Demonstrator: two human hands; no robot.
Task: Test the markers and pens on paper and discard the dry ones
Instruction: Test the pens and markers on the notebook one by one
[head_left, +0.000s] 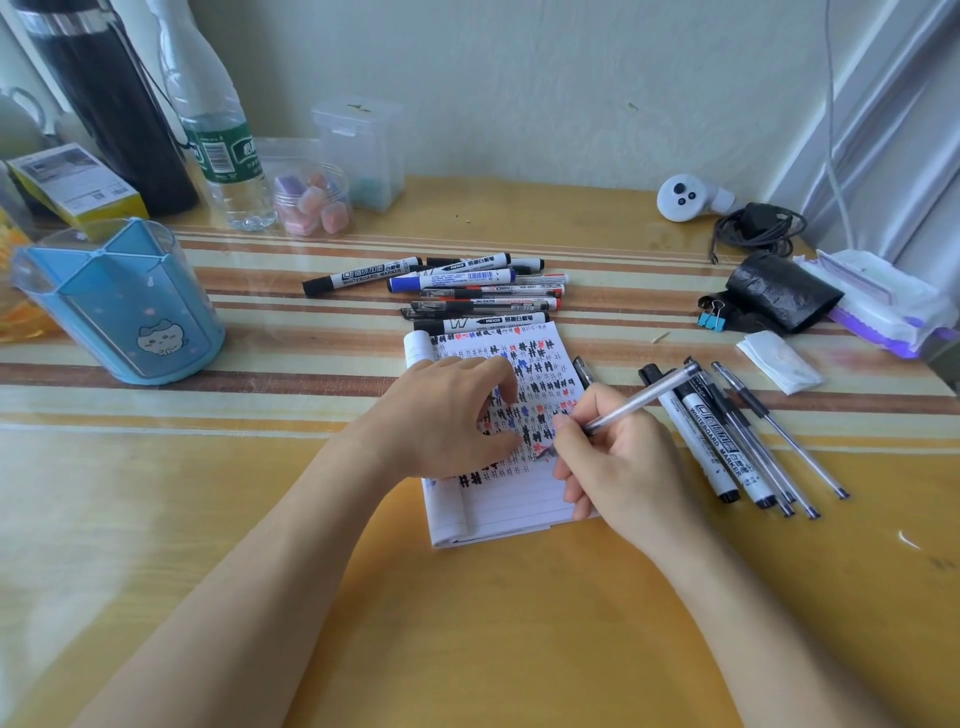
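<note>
Right hand (613, 467) pinches clear pen (641, 396) on notepad (498, 501); left hand (447, 415) presses it, grasping nothing. Risk: crowded marks (540, 364) may hide a dry stroke.

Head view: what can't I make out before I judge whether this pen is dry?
- Tip of the clear plastic pen: hidden behind fingers of the right hand, so no fresh line shows.
- Marks on the white lined notepad: partly covered by the left hand.
- Small print on the black-and-white markers beyond the notepad: too small to read.
</note>
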